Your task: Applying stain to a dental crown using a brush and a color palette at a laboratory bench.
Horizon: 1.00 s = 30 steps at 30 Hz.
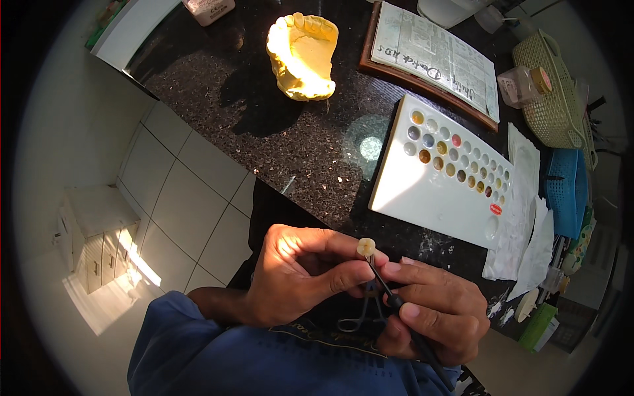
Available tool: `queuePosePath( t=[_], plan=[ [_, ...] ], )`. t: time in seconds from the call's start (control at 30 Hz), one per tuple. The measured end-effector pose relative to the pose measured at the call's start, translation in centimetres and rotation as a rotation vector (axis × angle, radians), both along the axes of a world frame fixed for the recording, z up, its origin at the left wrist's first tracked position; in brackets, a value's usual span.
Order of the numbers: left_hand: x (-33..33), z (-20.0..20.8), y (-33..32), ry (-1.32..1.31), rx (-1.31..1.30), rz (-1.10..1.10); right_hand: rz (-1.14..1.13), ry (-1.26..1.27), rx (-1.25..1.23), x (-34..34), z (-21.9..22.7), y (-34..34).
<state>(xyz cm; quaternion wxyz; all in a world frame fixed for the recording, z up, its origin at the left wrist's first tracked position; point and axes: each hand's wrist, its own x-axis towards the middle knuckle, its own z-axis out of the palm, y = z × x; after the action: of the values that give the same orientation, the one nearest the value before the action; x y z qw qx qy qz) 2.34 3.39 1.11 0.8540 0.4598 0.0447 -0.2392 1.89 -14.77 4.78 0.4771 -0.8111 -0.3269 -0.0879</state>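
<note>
A small cream-white dental crown [366,247] sits upright at the tip of metal locking forceps [365,315], whose ring handles hang below. My left hand [294,277] is closed, thumb and index finger pinching the forceps just under the crown. In my right hand [441,307], a thin brush [422,350] with a black handle is gripped by bent fingers. Its fine end slants up to the crown's lower edge; whether it touches cannot be made out. Both hands are close together in front of my blue shirt, by the counter's near edge.
A white palette [422,188] with coloured wells lies on the dark speckled counter [290,158]. Beyond stand a yellow dental cast [302,58] and a brown-edged board [436,59] with paper. At right are crumpled tissues [522,218], a blue basket [566,191] and a beige basket [555,99].
</note>
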Motion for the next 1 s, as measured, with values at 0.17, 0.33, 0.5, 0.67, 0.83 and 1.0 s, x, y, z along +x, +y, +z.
queuePosePath(
  t=[0.17,0.33,0.5,0.67,0.83,1.0],
  plan=[
    [-0.05,0.02,-0.10,0.022,-0.002,0.015,0.042,-0.005,0.005,0.18,-0.34,-0.53],
    [-0.07,0.04,-0.17,0.027,0.004,0.018,0.033,-0.007,-0.002,0.10,-0.04,-0.25],
    [-0.08,-0.05,-0.18,0.029,-0.005,0.029,0.012,-0.002,0.010,-0.07,-0.09,-0.17],
    [-0.18,-0.11,-0.24,0.029,-0.007,0.052,0.035,0.008,0.028,0.12,-0.10,-0.13],
    [-0.04,0.17,-0.27,0.064,-0.013,0.044,0.020,0.008,0.034,0.04,-0.13,-0.22],
    [-0.10,0.01,-0.22,0.056,-0.005,0.046,0.024,0.006,0.032,0.09,-0.18,-0.09]
  ],
)
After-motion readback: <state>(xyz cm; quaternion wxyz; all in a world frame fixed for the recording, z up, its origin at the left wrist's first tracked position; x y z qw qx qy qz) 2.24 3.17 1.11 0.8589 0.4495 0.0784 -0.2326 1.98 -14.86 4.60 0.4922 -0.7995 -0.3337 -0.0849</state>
